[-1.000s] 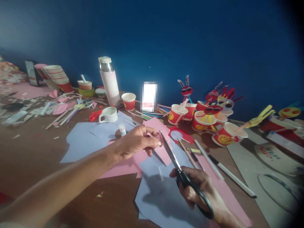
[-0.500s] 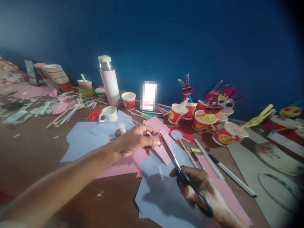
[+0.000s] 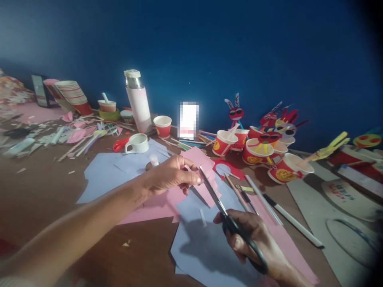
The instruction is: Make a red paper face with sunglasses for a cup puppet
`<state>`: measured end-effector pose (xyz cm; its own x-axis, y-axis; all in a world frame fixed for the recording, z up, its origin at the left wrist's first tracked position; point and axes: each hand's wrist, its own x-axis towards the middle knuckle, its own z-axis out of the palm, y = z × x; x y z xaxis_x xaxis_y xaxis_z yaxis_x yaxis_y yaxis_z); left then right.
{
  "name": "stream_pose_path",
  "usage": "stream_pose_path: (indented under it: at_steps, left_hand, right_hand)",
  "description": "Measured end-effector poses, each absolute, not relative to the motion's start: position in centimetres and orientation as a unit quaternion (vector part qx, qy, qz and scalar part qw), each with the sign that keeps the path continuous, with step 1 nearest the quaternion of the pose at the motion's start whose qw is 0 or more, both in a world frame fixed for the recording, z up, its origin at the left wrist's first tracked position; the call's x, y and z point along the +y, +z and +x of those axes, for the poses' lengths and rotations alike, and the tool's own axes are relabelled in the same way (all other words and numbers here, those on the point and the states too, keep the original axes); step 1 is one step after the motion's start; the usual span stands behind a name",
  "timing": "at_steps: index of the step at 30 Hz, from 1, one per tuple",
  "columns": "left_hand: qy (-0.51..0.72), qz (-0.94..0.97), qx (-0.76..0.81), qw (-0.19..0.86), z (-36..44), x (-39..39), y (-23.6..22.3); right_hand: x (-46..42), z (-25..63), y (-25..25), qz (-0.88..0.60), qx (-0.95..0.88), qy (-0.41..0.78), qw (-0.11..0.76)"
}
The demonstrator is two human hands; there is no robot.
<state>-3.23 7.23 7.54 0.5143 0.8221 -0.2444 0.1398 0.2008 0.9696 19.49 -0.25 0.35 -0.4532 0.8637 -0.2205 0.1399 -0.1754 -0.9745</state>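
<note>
My left hand (image 3: 176, 175) pinches a small piece of pink paper (image 3: 189, 169) between thumb and fingers, above the sheets at the middle of the table. Black-handled scissors (image 3: 216, 197) are in my right hand (image 3: 254, 235), with fingers and thumb through the handles. The blades look closed, or nearly so, and their tips are by my left fingertips at the paper; whether they touch it I cannot tell. Beneath both hands lie blue paper (image 3: 197, 251) and pink paper (image 3: 149, 211). A narrow white strip (image 3: 203, 218) rests on the blue sheet.
Behind stand a white flask (image 3: 139, 107), a white mug (image 3: 138, 144) and a red paper cup (image 3: 162, 126). Several decorated cups (image 3: 257, 150) stand at the right, near a marker (image 3: 295, 223) and a pen (image 3: 245, 196). Paper scraps (image 3: 80, 133) and a cup stack (image 3: 73, 95) occupy the left.
The scissor tips have shifted very slightly left against my left fingertips. Both hands otherwise keep their places and their holds.
</note>
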Motion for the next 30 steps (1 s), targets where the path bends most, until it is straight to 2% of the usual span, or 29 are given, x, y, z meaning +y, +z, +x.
stream_pose_path:
  at_steps: [17, 24, 30]
  left_hand:
    - [0.259, 0.561, 0.402, 0.675, -3.4, 7.4, 7.3]
    - [0.334, 0.500, 0.390, 0.697, -2.5, 6.9, 6.4]
    - [0.366, 0.486, 0.413, 0.677, -1.7, 6.3, 5.9]
  right_hand:
    - [-0.3, 19.3, 0.8, -0.448, -0.590, 0.612, 0.277]
    - [0.0, 19.1, 0.9, -0.446, -0.562, 0.617, 0.323]
    - [-0.1, 18.9, 1.2, -0.442, -0.557, 0.623, 0.326]
